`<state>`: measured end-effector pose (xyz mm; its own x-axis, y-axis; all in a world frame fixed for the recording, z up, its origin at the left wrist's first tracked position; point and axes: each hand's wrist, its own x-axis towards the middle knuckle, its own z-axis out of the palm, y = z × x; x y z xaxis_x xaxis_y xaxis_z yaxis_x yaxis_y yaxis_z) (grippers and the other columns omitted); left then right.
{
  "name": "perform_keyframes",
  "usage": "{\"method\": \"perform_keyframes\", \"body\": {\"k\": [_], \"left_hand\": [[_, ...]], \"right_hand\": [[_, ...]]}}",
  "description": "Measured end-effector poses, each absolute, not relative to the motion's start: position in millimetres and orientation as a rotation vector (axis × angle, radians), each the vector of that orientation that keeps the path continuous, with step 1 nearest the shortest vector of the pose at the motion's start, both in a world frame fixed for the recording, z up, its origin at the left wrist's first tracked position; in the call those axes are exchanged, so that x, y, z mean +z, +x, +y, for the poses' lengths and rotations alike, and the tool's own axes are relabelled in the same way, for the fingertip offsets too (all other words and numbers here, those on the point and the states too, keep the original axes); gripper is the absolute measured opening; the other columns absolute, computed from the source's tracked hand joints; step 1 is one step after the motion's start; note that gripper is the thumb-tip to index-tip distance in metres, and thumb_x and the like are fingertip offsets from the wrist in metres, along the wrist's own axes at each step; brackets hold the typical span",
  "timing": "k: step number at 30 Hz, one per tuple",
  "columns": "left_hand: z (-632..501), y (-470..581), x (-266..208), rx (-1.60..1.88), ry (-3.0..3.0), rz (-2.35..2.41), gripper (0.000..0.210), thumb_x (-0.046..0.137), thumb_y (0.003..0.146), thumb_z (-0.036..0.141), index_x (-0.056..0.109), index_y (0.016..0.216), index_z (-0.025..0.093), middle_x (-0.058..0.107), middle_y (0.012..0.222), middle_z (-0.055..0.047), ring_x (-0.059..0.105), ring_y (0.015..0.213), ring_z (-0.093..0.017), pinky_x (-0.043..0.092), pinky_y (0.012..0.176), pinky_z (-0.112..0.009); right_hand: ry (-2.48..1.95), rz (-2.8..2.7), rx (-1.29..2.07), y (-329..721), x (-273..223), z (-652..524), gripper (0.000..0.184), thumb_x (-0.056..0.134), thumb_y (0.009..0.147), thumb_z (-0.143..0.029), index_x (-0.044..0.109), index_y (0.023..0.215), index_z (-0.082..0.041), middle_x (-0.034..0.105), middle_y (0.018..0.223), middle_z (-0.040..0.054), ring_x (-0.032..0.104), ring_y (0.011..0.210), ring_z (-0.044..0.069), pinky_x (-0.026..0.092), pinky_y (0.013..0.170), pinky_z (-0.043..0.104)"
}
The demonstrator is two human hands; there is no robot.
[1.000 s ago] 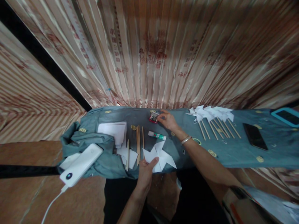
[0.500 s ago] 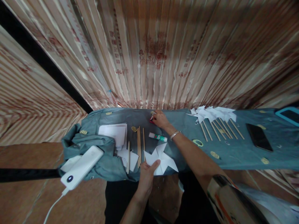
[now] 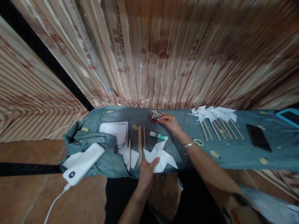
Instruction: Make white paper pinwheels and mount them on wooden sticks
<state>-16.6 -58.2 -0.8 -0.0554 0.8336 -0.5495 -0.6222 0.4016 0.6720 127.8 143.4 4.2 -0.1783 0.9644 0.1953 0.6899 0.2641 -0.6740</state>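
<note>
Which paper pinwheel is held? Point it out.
The pinwheel pinched in the left hand; the other pinwheels lie bunched at the right, untouched, wooden sticks jutting from them.

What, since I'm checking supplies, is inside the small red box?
The small red box holds shiny, dark bits, too small to identify. The right hand has its fingertips over the right edge, covering part; anything beneath the top bits is hidden.

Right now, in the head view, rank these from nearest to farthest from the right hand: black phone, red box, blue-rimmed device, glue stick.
1. Red box, at the right hand's fingertips.
2. Glue stick, just below the hand.
3. Black phone, well right.
4. Blue-rimmed device, right edge.
</note>
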Motion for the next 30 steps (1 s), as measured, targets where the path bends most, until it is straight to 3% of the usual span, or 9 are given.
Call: {"method": "perform_keyframes", "body": {"k": [4,10,18,30], "left_hand": [[-58,-22,4,1.246,0.25,1.124,0.05,0.091,0.046,0.036,0.073,0.084,0.008,0.077,0.077,-0.012,0.072,0.068,-0.023,0.057,0.067,-0.031],[-52,-22,12,1.32,0.267,1.204,0.044,0.089,0.046,0.028,0.073,0.083,0.012,0.077,0.077,-0.007,0.071,0.069,-0.02,0.056,0.07,-0.031],[-42,-2,25,1.296,0.355,1.24,0.037,0.088,0.043,0.031,0.074,0.069,0.01,0.074,0.066,-0.007,0.065,0.056,-0.017,0.052,0.06,-0.028],[-36,4,19,1.299,0.411,1.311,0.039,0.088,0.043,0.033,0.073,0.07,0.009,0.074,0.067,-0.008,0.066,0.058,-0.017,0.052,0.061,-0.028]], "right_hand": [[-1.441,-1.811,0.71,172,-2,87,0.01,0.066,0.076,-0.025,0.075,0.077,-0.022,0.07,0.12,0.0087,0.059,0.122,0.027,0.046,0.101,0.045],[-1.55,-2.125,0.537,210,-13,13,0.007,0.067,0.07,-0.016,0.071,0.067,-0.021,0.061,0.131,0.0115,0.048,0.132,0.032,0.036,0.11,0.053],[-1.474,-2.171,0.342,196,-25,0,0.01,0.06,0.074,-0.013,0.067,0.07,-0.018,0.057,0.133,0.0167,0.045,0.134,0.032,0.039,0.108,0.052],[-1.599,-2.088,0.494,193,-20,5,0.013,0.059,0.072,-0.01,0.067,0.07,-0.02,0.06,0.132,0.012,0.046,0.133,0.03,0.035,0.112,0.05]]}}
